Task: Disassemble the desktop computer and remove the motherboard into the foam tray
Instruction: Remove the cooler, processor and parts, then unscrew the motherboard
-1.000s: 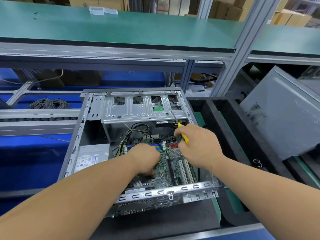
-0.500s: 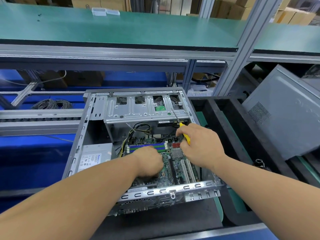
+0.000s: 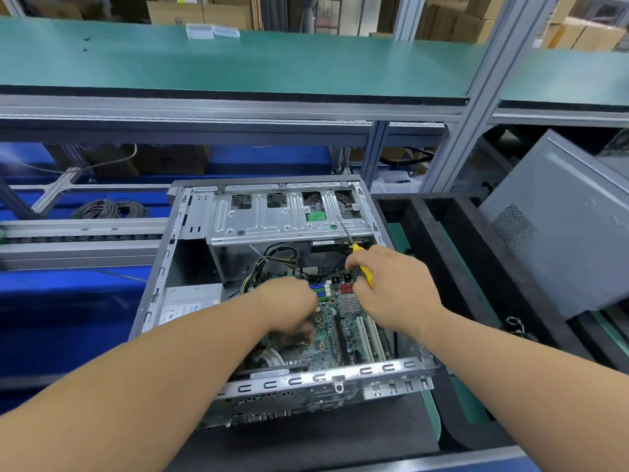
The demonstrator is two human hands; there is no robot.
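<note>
An open grey desktop case (image 3: 160,267) lies flat before me, its green motherboard (image 3: 337,330) still inside. My left hand (image 3: 289,308) reaches down onto the board's middle, fingers blurred and curled over the socket area; what they hold is hidden. My right hand (image 3: 391,291) grips a yellow-handled screwdriver (image 3: 362,267), shaft pointing up and back toward the drive cage (image 3: 286,216). Its fingers also rest at the board's right side. The black foam tray (image 3: 452,264) stands just right of the case.
A silver power supply (image 3: 190,301) sits in the case's left corner. A removed grey side panel (image 3: 561,229) leans at the right. A green shelf (image 3: 238,59) overhangs the bench. Coiled cable (image 3: 109,209) lies at the back left on the blue conveyor.
My left hand has shifted slightly back and left over the board and is blurred with motion. The right hand with the screwdriver has stayed nearly in place.
</note>
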